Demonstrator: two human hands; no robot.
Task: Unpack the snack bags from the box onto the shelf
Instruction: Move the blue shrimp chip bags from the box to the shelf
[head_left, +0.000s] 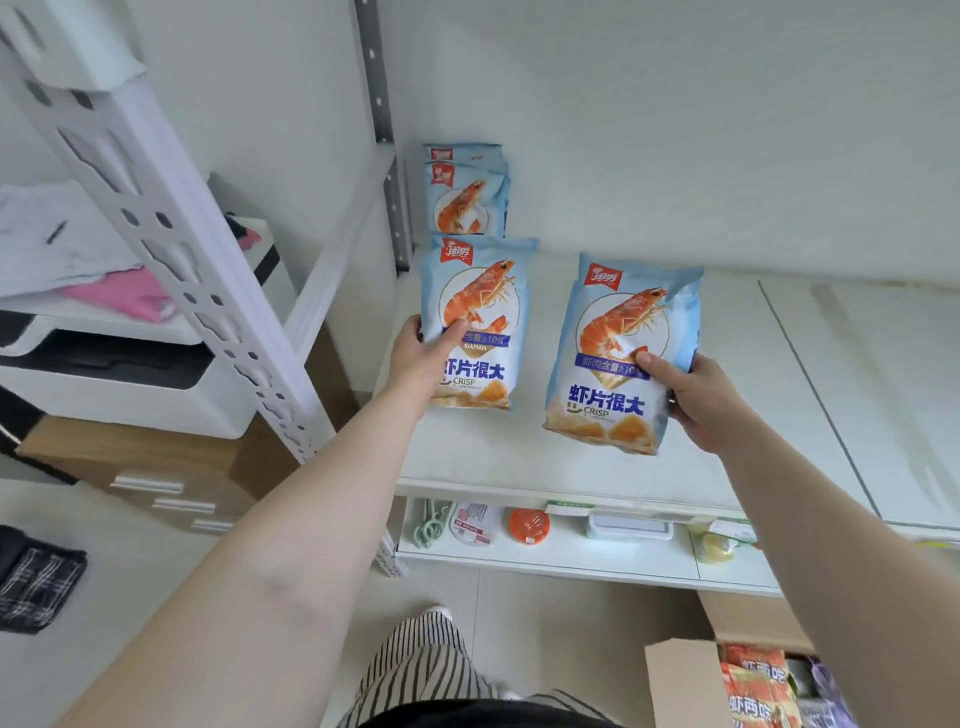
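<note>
Below, the cardboard box (685, 686) holds orange snack bags (756, 686).

Glossy bags, matt shelf

Snack bags (475, 322) gleam like plastic film; shelf (519, 457) smooth, matt white; box (680, 686) plain brown cardboard.

Four blue prawn-crisp bags in view, one (475, 322) in the left hand (415, 358), one (621, 358) in the right hand (701, 400), two stacked at the back (465, 200), one cardboard box (685, 686), at least two orange snack bags (756, 691) were inside it, two white shelves (597, 467)
</note>
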